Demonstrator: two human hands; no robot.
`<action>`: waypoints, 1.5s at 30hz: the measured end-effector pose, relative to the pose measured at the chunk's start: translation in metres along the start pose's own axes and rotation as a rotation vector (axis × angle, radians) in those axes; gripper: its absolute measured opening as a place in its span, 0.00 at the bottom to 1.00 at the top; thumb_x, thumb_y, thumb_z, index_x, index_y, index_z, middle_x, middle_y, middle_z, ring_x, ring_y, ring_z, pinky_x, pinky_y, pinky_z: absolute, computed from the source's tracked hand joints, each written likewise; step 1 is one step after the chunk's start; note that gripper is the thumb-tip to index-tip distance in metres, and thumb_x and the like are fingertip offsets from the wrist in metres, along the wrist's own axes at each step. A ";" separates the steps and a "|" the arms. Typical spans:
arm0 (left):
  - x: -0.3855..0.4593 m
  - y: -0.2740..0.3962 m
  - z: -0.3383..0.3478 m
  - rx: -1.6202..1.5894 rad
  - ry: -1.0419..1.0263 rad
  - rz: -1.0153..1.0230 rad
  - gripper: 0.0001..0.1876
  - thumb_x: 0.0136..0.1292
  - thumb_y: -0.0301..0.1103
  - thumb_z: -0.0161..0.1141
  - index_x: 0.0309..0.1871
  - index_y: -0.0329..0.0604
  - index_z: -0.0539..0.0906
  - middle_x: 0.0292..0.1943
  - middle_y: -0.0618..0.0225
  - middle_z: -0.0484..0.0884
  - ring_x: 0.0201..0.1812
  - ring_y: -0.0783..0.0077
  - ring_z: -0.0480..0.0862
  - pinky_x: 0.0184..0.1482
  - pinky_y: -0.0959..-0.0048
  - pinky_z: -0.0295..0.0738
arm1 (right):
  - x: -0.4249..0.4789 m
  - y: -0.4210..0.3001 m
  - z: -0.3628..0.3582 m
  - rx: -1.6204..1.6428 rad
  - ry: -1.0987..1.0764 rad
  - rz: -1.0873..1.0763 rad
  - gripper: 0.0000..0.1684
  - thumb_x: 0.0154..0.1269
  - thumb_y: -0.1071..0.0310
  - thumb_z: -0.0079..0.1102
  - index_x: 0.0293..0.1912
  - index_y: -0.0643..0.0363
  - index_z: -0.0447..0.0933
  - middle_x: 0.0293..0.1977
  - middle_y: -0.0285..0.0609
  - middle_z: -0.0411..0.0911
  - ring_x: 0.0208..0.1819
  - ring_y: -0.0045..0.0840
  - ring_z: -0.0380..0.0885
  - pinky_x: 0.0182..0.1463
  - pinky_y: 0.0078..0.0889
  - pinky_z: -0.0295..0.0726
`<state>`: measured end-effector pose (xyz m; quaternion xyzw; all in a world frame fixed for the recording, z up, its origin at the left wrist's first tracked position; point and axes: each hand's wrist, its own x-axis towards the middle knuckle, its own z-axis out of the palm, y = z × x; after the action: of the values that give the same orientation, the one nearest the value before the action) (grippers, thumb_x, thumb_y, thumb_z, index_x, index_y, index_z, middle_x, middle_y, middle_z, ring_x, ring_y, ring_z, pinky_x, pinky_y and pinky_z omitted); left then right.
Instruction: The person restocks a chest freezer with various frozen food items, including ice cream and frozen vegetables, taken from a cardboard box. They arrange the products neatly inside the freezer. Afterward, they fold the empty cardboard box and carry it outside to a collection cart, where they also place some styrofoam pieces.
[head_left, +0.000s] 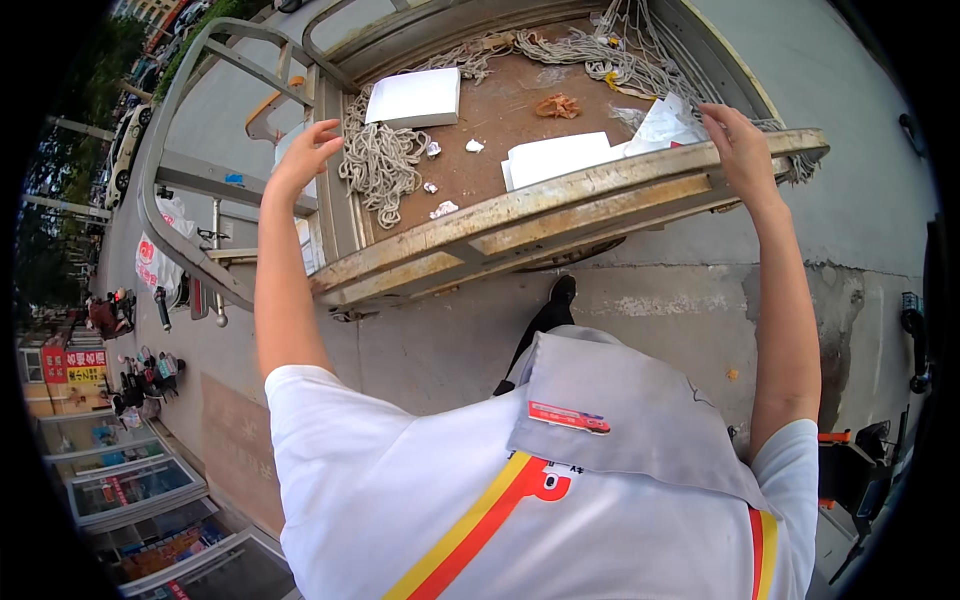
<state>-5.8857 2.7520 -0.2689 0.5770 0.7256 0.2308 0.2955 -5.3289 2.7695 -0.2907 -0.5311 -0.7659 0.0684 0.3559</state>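
My left hand (306, 154) is raised at the frame end of a cargo bed, fingers apart and holding nothing, beside a heap of pale rope netting (384, 165). Over the near side rail (555, 199) is my right hand (733, 146), fingers loosely apart with nothing seen in them; whether it touches the rail I cannot tell. A white box or thick stack of paper (414, 97) lies on the brown bed floor (502, 112). White sheets (559, 157) lie against the near rail, and a crumpled white plastic or paper piece (664, 124) is close to my right hand.
More netting (637, 64) runs along the bed's far side. Crumpled orange-brown paper (558, 106) and several white scraps lie on the floor. A bent metal tube frame (161, 165) stands at left, with a white plastic bag (161, 251) by a handlebar. Parked scooters (146, 379) are farther left.
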 end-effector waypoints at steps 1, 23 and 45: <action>0.039 -0.008 0.000 0.009 -0.013 -0.047 0.26 0.61 0.42 0.58 0.62 0.47 0.70 0.52 0.64 0.76 0.51 0.70 0.76 0.47 0.70 0.72 | 0.015 0.011 0.011 0.004 -0.020 0.076 0.14 0.66 0.63 0.51 0.45 0.61 0.76 0.39 0.51 0.79 0.42 0.40 0.77 0.46 0.35 0.74; 0.392 -0.160 0.210 0.790 -0.189 -0.245 0.45 0.53 0.33 0.66 0.71 0.60 0.51 0.72 0.67 0.47 0.73 0.57 0.43 0.66 0.35 0.45 | 0.061 0.042 0.072 -0.414 -0.420 0.452 0.08 0.62 0.68 0.49 0.34 0.59 0.77 0.25 0.41 0.75 0.26 0.34 0.71 0.34 0.30 0.65; 0.362 -0.215 0.313 -0.364 -0.086 -0.596 0.37 0.59 0.43 0.62 0.65 0.31 0.59 0.61 0.45 0.65 0.59 0.55 0.70 0.56 0.58 0.69 | 0.063 0.050 0.072 -0.402 -0.523 0.491 0.10 0.63 0.71 0.46 0.35 0.63 0.76 0.25 0.41 0.73 0.29 0.30 0.69 0.37 0.28 0.66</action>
<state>-5.8764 3.0539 -0.6984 0.2868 0.7961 0.2353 0.4781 -5.3469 2.8647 -0.3386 -0.7219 -0.6790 0.1330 0.0116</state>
